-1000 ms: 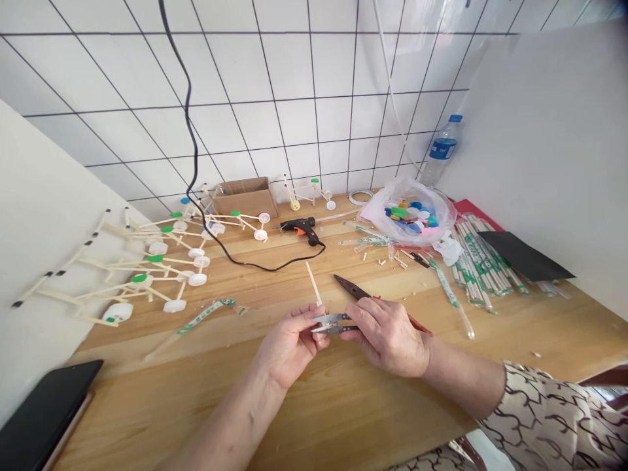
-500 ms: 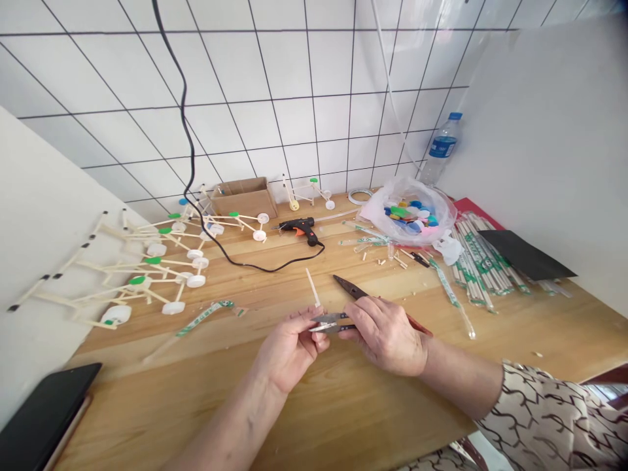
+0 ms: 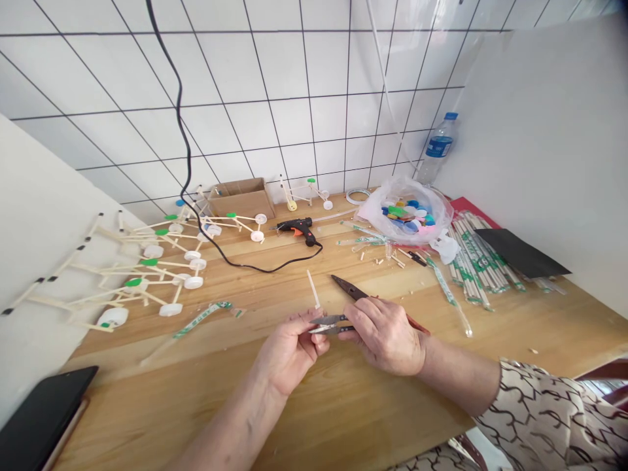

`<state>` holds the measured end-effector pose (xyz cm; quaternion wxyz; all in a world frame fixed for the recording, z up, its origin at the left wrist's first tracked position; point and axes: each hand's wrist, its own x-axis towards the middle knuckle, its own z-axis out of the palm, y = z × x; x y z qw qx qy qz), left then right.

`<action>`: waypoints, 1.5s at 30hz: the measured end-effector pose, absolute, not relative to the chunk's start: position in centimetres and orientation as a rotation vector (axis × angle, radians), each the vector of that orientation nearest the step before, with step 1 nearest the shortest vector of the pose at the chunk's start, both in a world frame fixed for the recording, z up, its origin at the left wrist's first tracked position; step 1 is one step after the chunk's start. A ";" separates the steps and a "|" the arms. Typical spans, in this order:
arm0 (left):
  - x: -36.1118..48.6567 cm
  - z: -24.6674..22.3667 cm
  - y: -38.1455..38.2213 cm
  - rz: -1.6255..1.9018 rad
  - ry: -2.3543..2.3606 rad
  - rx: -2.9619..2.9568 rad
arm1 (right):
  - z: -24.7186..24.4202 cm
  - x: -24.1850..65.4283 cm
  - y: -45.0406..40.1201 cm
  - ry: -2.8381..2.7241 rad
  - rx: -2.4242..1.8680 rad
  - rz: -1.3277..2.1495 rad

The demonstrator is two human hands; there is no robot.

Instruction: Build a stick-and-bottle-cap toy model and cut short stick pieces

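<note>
Got the stick (image 3: pixel 313 289) pinched in the left grip (image 3: pixel 290 350) above the bench (image 3: pixel 216 386) and snips (image 3: pixel 337 319) clamped in the right grip (image 3: pixel 390 337), so go slow, set the parted blades (image 3: pixel 322 320) square, and mind those fingertips (image 3: pixel 321 344) right alongside.

Tabletop (image 3: pixel 147 392) of smooth, faintly glossy wood before a far wall (image 3: pixel 284 65) of shiny tile; snips (image 3: pixel 330 321) of grey metal, a matt, wood-like stick (image 3: pixel 313 289), and pliers (image 3: pixel 349 288) with a dull, dark metal nose. Far right — a crinkled bag (image 3: pixel 375 210) of thin translucent plastic and a smooth, clear plastic bottle (image 3: pixel 438 148); near right — a sleeve (image 3: pixel 544 405) of printed cloth.
</note>
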<state>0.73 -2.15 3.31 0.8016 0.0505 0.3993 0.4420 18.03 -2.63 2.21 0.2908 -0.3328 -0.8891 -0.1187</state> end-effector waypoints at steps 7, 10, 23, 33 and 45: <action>0.8 3.4 -2.2 0.940 0.871 0.124 | 2.2 18.1 -2.6 -2.371 -0.861 -0.336; 0.8 3.5 -2.2 0.938 0.891 0.126 | 2.2 18.2 -2.5 -2.378 -0.854 -0.350; 0.9 3.5 -2.2 0.932 0.898 0.161 | 2.4 18.3 -2.4 -2.369 -0.830 -0.329; 0.9 3.7 -2.3 0.957 0.918 0.139 | 2.5 18.2 -2.5 -2.353 -0.830 -0.354; 1.0 3.5 -2.5 0.921 0.899 0.195 | 2.4 18.1 -2.6 -2.427 -0.822 -0.414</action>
